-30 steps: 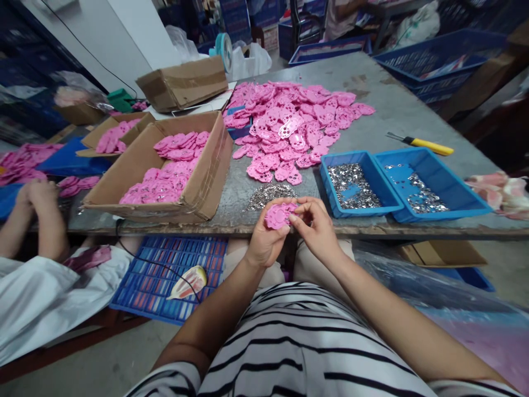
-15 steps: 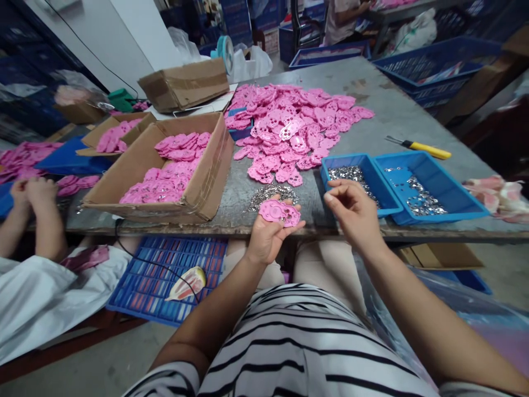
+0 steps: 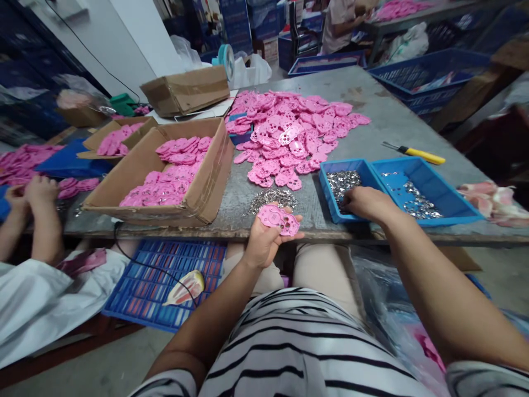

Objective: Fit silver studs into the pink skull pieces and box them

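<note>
My left hand (image 3: pixel 263 242) holds a pink plastic part (image 3: pixel 279 219) with round holes, just over the table's front edge. Behind it lies a small heap of shiny metal pieces (image 3: pixel 270 199). My right hand (image 3: pixel 367 203) reaches into the left blue bin (image 3: pixel 350 218), which holds many small metal pieces (image 3: pixel 341 182). Its fingertips are down among the pieces, so what they grip is hidden. A second blue bin (image 3: pixel 454 220), with fewer metal pieces, stands against it on the right. A large pile of similar pink parts (image 3: pixel 289 127) covers the table's middle.
An open cardboard box (image 3: pixel 206 204) with pink parts stands at the left. A yellow-handled tool (image 3: pixel 421 155) lies behind the bins, and peels (image 3: pixel 487 201) lie at the right. Another person's hands (image 3: pixel 35 196) are at far left. A blue crate (image 3: pixel 152 309) sits below the table edge.
My right hand has moved from above the left blue bin's edge down into its metal pieces. My left hand keeps the pink part at nearly the same place, slightly lower in view.
</note>
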{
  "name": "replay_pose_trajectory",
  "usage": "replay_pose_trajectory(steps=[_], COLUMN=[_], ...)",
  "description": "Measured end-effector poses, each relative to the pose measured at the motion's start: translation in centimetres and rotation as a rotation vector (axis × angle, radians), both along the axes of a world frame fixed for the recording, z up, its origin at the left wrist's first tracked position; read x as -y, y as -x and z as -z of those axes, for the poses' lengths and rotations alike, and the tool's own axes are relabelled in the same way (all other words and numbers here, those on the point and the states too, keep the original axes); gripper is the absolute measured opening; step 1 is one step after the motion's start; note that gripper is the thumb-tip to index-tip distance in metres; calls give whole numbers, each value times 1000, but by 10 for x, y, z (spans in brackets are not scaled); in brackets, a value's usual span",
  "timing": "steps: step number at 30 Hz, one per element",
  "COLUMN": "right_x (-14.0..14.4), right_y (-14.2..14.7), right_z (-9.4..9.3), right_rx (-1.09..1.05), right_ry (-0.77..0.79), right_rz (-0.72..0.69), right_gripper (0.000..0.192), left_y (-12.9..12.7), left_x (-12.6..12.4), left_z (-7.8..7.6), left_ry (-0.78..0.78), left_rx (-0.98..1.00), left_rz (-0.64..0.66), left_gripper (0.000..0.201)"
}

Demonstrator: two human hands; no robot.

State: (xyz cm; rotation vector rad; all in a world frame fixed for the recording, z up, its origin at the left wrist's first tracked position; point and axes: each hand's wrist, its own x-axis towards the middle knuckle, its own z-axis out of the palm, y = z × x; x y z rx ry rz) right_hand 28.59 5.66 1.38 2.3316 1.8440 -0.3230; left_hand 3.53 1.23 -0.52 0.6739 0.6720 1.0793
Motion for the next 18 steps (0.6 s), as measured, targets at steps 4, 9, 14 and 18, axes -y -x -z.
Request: replay_pose_trajectory(steps=[4, 9, 14, 18], right_x=[-3, -4, 0, 3], right_y=[-5, -12, -14, -16], right_z=[7, 13, 15, 17], right_rx=[-36, -99, -159, -288], right_ry=[1, -44, -223, -326], right_rz=[-1, -43, 40, 68], right_gripper=[16, 17, 16, 15], left_y=[-3, -5, -3, -2], left_x=[0, 0, 0, -2], left_z=[1, 5, 7, 10], left_ry=[-16, 28, 103, 112], left_rx=[-74, -97, -71, -35], left_rz=[-49, -39, 26, 65], left_gripper=[50, 48, 43, 41])
